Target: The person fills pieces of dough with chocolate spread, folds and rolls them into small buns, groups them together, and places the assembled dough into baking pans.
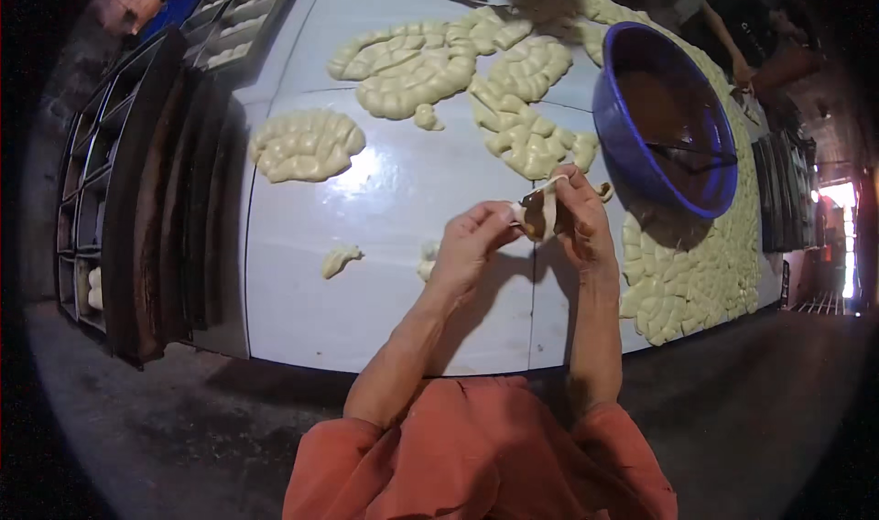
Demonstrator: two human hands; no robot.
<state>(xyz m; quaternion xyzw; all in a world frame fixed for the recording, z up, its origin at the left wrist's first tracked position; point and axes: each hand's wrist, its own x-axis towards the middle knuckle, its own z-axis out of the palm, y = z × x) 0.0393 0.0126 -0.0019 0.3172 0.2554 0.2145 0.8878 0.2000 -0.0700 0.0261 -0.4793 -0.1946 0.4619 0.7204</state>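
Note:
Both my hands are raised over a white table (pixel 302 291) and pinch one small piece of pale dough (pixel 540 211) with dark brown filling in it. My left hand (pixel 470 243) grips its left edge with thumb and fingers. My right hand (pixel 579 220) holds its right side and folds the dough rim. Just right of the hands stands a large blue bowl (pixel 632 163) with brown filling and a utensil inside.
Clusters of shaped dough pieces lie at the left (pixel 305 144), the back (pixel 430 62) and along the right edge (pixel 687 282). A loose dough bit (pixel 339 260) lies near the front. Stacked dark trays (pixel 156 200) stand at the left. Another person (pixel 760 39) is at the far right.

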